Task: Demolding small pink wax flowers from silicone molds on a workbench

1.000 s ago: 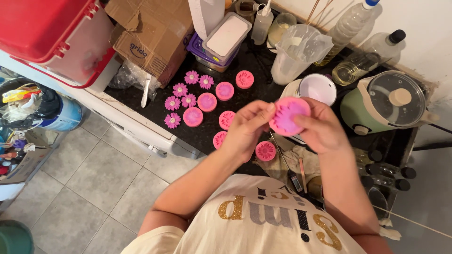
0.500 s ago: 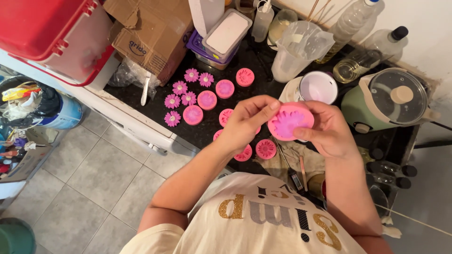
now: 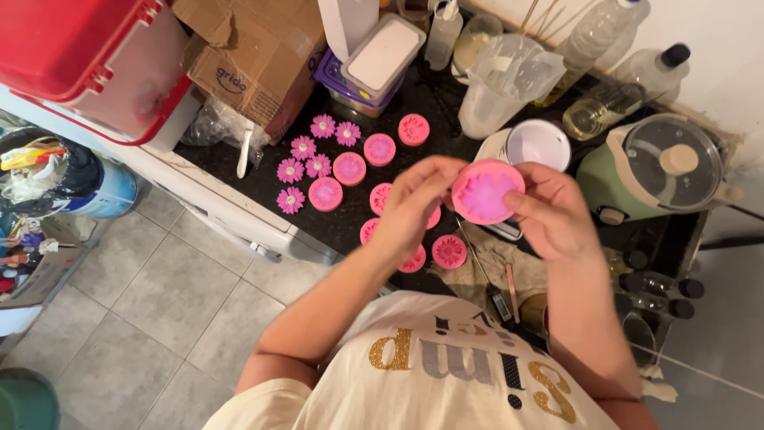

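Above the dark counter (image 3: 239,171), both hands hold one round pink mould (image 3: 487,192) at chest height. The right hand (image 3: 557,215) pinches its far rim, thumb lying across the edge and fingers curled beneath. The left hand (image 3: 414,203) grips the near rim, its fingers bent over the back, so the mould is caught between the two with its hollow face turned up. By my judgement the step in hand is flexing the soft mould to loosen a cast piece; whether a piece sits inside I cannot tell, since the middle only shows paler pink. The next move would call for a gentle, even bend at the rim and a steady hold over the counter, so nothing thin snaps or drops.

Just below the hands more pink moulds (image 3: 450,252) lie on the counter, some partly hidden by the left wrist. Farther left, filled moulds (image 3: 348,168) stand in a loose row, and beside them small magenta daisies (image 3: 303,148) lie face up. Near the right hand sits a white cup (image 3: 538,145), and beyond it a green pot (image 3: 660,171) with a glass lid. A clear jug (image 3: 501,84) and a cardboard box (image 3: 247,56) stand farther back.
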